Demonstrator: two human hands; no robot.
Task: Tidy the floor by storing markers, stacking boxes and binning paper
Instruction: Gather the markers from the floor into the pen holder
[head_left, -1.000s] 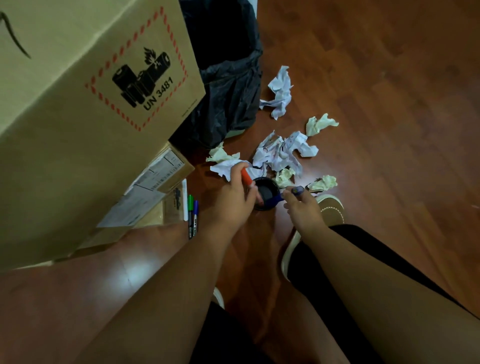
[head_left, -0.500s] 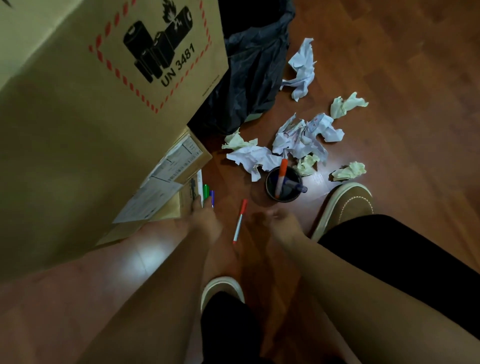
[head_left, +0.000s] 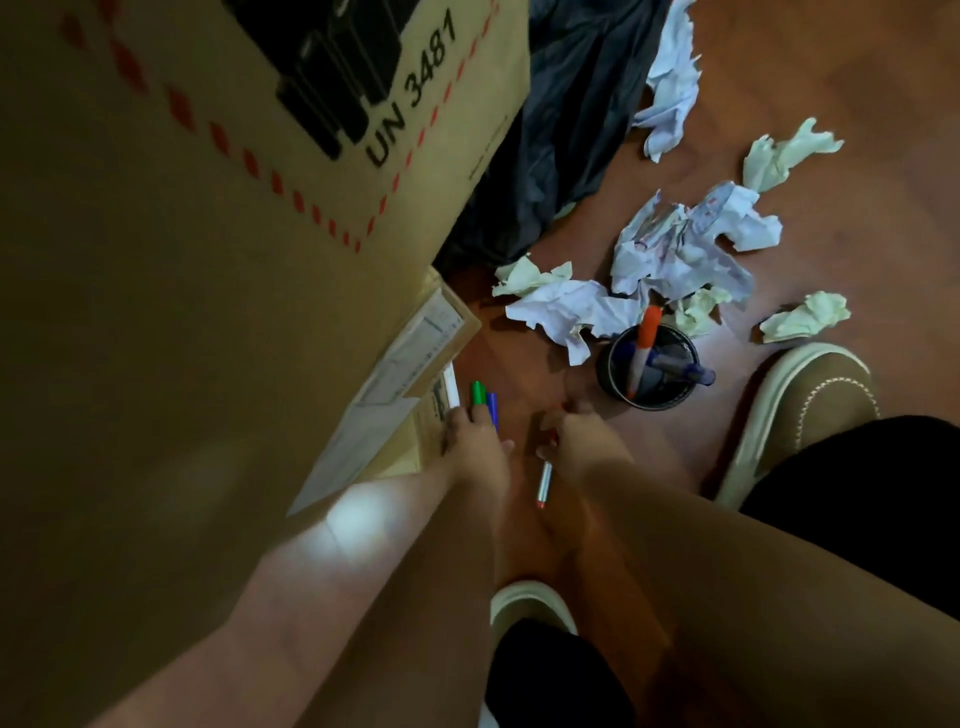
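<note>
Dark wood floor (head_left: 857, 104) carries the mess. Left hand (head_left: 475, 441) rests fingers on the green marker (head_left: 477, 393) and blue marker (head_left: 492, 405) beside a flat box (head_left: 415, 364); its grip cannot be told. Right hand (head_left: 576, 434) pinches the red marker (head_left: 544, 483) lying on the floor. Beyond, a black cup (head_left: 649, 374) holds an orange marker (head_left: 643, 348) and a purple one (head_left: 680, 370). Crumpled paper (head_left: 691, 244) lies behind it near a black bag (head_left: 561, 130). A big box (head_left: 182, 234) fills the left.

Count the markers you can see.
5: orange marker and purple marker in the cup; green marker and blue marker at left hand; red-tipped marker under right hand. Hands may hide more.
</note>
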